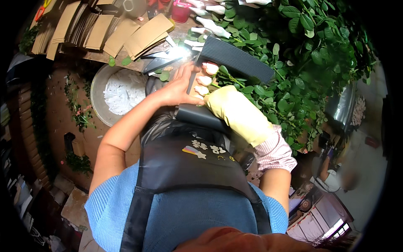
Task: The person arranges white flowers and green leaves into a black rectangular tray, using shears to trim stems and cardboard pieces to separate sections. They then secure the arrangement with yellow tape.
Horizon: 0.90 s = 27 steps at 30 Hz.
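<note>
Several pale pink roses (204,80) lie in a row on brown cardboard, inside a holder with black ribbed sides (235,59). My bare left hand (181,86) rests along the holder's left edge beside the blooms, fingers spread and thumb apart. A yellow glove covers my right hand (222,104), which is closed just below the nearest rose (199,97); its fingertips are partly hidden, and the stem seems to be in them. Leafy stems stretch right from the holder. A dark-handled tool (157,63) lies just beyond my left hand, partly washed out by glare.
Cardboard pieces (147,35) stand in stacks at the far left of the table. White-wrapped blooms (214,27) and a large heap of green foliage (289,84) fill the far right. A round tub (97,94) of white paper strips is at left. Another person (336,178) is at far right.
</note>
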Available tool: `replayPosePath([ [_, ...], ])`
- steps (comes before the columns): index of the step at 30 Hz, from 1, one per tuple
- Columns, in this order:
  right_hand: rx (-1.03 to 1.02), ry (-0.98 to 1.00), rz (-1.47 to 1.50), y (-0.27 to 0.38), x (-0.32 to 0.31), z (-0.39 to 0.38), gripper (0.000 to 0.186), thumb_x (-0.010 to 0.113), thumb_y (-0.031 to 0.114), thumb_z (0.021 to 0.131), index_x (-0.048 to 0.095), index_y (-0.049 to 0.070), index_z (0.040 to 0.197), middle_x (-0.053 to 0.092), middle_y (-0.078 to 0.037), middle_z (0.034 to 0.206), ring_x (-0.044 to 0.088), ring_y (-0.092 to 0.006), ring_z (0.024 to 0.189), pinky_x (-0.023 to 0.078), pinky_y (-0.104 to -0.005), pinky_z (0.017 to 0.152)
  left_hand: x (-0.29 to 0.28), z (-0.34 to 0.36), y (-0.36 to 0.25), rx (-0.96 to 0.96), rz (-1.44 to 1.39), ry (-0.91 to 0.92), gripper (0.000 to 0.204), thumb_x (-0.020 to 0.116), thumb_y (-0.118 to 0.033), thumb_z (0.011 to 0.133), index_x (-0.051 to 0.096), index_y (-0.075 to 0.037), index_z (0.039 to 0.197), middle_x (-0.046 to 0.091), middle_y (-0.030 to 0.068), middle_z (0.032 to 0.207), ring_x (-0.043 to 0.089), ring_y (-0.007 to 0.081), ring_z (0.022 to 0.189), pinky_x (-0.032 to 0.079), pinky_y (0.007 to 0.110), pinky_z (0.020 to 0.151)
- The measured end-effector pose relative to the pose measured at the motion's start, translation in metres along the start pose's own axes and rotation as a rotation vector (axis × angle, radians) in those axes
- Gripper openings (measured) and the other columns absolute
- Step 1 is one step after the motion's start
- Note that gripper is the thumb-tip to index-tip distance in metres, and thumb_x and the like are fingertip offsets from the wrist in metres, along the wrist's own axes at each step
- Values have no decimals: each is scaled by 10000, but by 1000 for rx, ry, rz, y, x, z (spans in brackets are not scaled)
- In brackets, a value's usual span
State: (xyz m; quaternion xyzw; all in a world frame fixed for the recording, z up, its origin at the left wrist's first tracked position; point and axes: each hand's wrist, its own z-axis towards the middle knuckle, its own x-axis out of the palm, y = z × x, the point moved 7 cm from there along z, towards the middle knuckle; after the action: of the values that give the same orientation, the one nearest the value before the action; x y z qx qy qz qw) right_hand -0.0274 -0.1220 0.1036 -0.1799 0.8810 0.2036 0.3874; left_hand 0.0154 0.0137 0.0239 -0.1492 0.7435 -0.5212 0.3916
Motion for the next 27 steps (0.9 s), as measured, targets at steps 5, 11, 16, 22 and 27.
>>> replayPosePath([
  [5, 145, -558, 275, -11, -37, -30, 229, 661, 343, 960, 711, 119, 949, 743, -126, 852, 740, -294, 828, 586, -417, 754, 13, 2, 20, 33, -11, 96, 1053, 922, -523, 691, 368, -127, 1494, 141, 323, 1606, 87, 522, 1532, 202, 550, 1241],
  [11, 138, -392, 240, -22, 15, 11, 271, 661, 260, 944, 665, 108, 1168, 741, -157, 894, 738, -329, 825, 581, -455, 743, 8, 2, 16, 32, 39, 95, 1027, 912, -562, 687, 415, -165, 1493, 141, 316, 1621, 132, 525, 1524, 219, 564, 1230],
  [16, 90, -377, 296, -22, 17, 17, 243, 653, 271, 948, 650, 87, 1106, 744, -149, 887, 737, -338, 824, 581, -469, 741, 4, 5, 12, 22, -1, 123, 973, 918, -526, 699, 434, -179, 1469, 159, 320, 1609, 119, 514, 1532, 219, 550, 1232],
  [22, 101, -351, 132, -13, 10, 9, 224, 631, 305, 972, 677, 118, 1087, 747, -154, 890, 739, -344, 838, 581, -474, 750, 6, 18, 24, -6, -118, -26, 641, 903, -361, 758, 597, -155, 1282, 313, 245, 1516, 180, 431, 1524, 208, 495, 1238],
  [27, 422, -508, 314, -34, -13, -10, 247, 618, 364, 993, 696, 144, 1076, 748, -134, 924, 728, -331, 870, 575, -440, 786, 12, 7, 16, 29, -129, -129, 611, 843, -349, 792, 580, -155, 1309, 279, 295, 1523, 207, 449, 1519, 279, 501, 1223],
])
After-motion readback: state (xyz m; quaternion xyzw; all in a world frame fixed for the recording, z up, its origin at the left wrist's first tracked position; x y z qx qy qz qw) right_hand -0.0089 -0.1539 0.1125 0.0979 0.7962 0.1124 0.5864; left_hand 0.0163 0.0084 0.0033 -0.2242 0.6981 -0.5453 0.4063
